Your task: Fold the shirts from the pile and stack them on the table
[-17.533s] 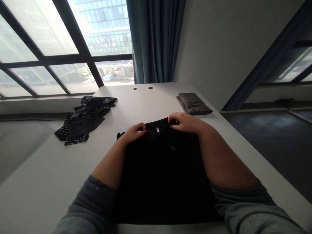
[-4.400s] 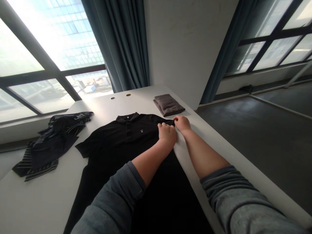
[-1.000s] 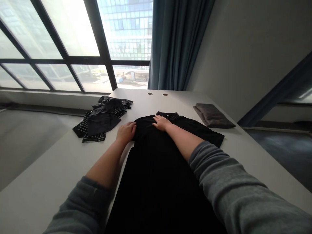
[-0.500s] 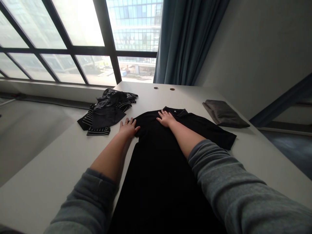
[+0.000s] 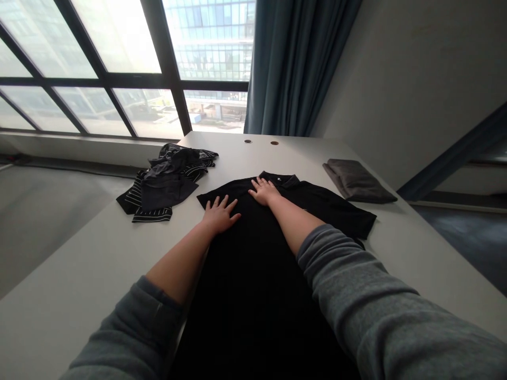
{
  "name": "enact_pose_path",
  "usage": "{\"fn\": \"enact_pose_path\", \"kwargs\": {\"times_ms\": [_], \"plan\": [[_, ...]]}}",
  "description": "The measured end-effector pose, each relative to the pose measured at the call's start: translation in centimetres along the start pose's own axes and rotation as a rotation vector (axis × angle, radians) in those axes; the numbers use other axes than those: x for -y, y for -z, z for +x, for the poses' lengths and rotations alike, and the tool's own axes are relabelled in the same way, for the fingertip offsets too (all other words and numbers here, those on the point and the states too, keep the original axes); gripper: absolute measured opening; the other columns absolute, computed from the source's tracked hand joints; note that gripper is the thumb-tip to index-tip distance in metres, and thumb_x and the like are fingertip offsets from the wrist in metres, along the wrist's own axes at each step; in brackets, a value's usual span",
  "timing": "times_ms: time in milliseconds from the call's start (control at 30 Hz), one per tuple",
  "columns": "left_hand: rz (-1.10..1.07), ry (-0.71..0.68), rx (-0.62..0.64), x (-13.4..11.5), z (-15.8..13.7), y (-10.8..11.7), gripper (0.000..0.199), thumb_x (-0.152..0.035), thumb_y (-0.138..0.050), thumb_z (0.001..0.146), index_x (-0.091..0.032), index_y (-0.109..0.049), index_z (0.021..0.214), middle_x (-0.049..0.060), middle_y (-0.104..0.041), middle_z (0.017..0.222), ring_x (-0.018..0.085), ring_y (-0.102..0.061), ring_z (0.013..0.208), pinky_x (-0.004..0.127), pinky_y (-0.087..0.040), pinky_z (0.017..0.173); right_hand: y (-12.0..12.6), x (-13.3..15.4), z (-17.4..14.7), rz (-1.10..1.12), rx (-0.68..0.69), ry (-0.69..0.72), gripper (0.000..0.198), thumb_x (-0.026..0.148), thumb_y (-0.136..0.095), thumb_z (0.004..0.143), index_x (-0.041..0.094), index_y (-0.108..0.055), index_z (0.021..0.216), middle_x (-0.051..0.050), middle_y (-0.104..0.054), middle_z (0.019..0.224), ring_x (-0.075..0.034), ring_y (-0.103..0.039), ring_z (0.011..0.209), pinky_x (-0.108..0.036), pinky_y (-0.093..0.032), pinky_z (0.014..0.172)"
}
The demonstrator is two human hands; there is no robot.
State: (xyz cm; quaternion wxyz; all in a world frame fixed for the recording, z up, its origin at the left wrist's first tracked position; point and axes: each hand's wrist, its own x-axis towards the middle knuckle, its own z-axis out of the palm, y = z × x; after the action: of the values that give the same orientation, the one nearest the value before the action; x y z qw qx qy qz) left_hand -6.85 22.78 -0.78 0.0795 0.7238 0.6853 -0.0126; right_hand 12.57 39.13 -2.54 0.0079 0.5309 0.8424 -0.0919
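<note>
Left hand: fingers spread, palm down on the black polo shirt near its left sleeve. Right hand: fingers spread, flat just left of the collar. The shirt lies mid-worktop, collar to the far end. Laying-out is judged nearly complete: both sleeves extended, no body fold seen; the hem is out of view, unverified. What is left appears to be minor smoothing. On the white surface: rumpled striped and dark garments far left, folded grey-brown garment far right. Beyond: windows, blue curtain.
</note>
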Motion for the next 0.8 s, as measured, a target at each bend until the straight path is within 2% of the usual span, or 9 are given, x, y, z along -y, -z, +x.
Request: {"fn": "enact_pose_path", "kwargs": {"times_ms": [100, 200, 300, 467, 533, 633, 700, 800], "plan": [[-0.011, 0.031, 0.004, 0.6, 0.2, -0.2, 0.075, -0.076, -0.032, 0.099, -0.045, -0.026, 0.167, 0.001, -0.014, 0.177, 0.043, -0.011, 0.162, 0.075, -0.01, 0.124, 0.0, 0.0, 0.0, 0.004, -0.001, -0.003, 0.08, 0.064, -0.026, 0.105, 0.018, -0.018, 0.171, -0.011, -0.005, 0.178, -0.029, -0.007, 0.164, -0.048, -0.006, 0.132], [-0.012, 0.053, 0.008, 1.0, 0.3, -0.2, 0.076, -0.076, -0.031, 0.098, -0.044, -0.026, 0.167, 0.001, -0.014, 0.178, 0.043, -0.011, 0.162, 0.07, -0.011, 0.126, 0.0, -0.1, 0.0, 0.002, -0.001, -0.004, 0.081, 0.064, -0.025, 0.105, 0.018, -0.017, 0.171, -0.011, -0.005, 0.178, -0.029, -0.007, 0.164, -0.047, -0.006, 0.132], [0.006, 0.103, 0.019, 1.2, 0.2, -0.1, 0.08, -0.076, -0.03, 0.098, -0.038, -0.026, 0.168, 0.004, -0.015, 0.177, 0.042, -0.012, 0.162, 0.064, -0.013, 0.128, 0.0, -0.2, 0.0, -0.001, -0.006, -0.001, 0.081, 0.065, -0.025, 0.105, 0.018, -0.017, 0.171, -0.011, -0.005, 0.178, -0.028, -0.007, 0.164, -0.047, -0.007, 0.132], [0.092, 0.161, 0.046, 0.1, -1.1, 0.5, 0.083, -0.069, -0.033, 0.101, -0.021, -0.031, 0.168, 0.015, -0.022, 0.175, 0.04, -0.016, 0.162, 0.065, -0.011, 0.128, 0.0, -0.1, 0.0, -0.001, 0.016, -0.003, 0.082, 0.065, -0.025, 0.105, 0.016, -0.016, 0.171, -0.013, -0.002, 0.178, -0.029, -0.004, 0.165, -0.048, -0.005, 0.132], [0.117, 0.077, -0.012, -1.1, -1.9, 0.6, 0.081, -0.066, -0.033, 0.102, -0.018, -0.033, 0.167, 0.014, -0.022, 0.175, 0.038, -0.016, 0.162, 0.061, -0.01, 0.13, 0.0, -0.1, 0.1, -0.007, 0.02, -0.002, 0.083, 0.066, -0.026, 0.105, 0.016, -0.016, 0.171, -0.014, -0.002, 0.178, -0.03, -0.003, 0.165, -0.048, -0.005, 0.132], [0.107, -0.151, -0.108, -3.2, -2.8, 0.3, 0.077, -0.065, -0.031, 0.103, -0.024, -0.031, 0.168, 0.006, -0.021, 0.176, 0.032, -0.015, 0.163, 0.05, -0.01, 0.133, -0.2, -0.2, 0.1, -0.018, -0.002, 0.008, 0.083, 0.066, -0.025, 0.105, 0.015, -0.016, 0.171, -0.014, -0.004, 0.178, -0.029, -0.006, 0.164, -0.048, -0.005, 0.132], [0.089, -0.264, -0.099, -4.1, -3.2, -0.1, 0.073, -0.063, -0.032, 0.104, -0.027, -0.031, 0.168, 0.003, -0.022, 0.176, 0.029, -0.016, 0.163, 0.048, -0.011, 0.133, -0.3, -0.3, 0.0, -0.019, -0.017, 0.016, 0.082, 0.065, -0.025, 0.105, 0.015, -0.017, 0.171, -0.015, -0.006, 0.177, -0.029, -0.007, 0.164, -0.048, -0.006, 0.132], [0.057, -0.303, -0.048, -4.3, -3.5, -0.7, 0.072, -0.062, -0.033, 0.105, -0.027, -0.033, 0.168, 0.005, -0.023, 0.175, 0.03, -0.019, 0.163, 0.05, -0.015, 0.132, -0.4, -0.4, -0.1, -0.018, -0.033, 0.02, 0.081, 0.063, -0.026, 0.106, 0.014, -0.019, 0.17, -0.015, -0.008, 0.177, -0.03, -0.009, 0.164, -0.048, -0.007, 0.132]]}}
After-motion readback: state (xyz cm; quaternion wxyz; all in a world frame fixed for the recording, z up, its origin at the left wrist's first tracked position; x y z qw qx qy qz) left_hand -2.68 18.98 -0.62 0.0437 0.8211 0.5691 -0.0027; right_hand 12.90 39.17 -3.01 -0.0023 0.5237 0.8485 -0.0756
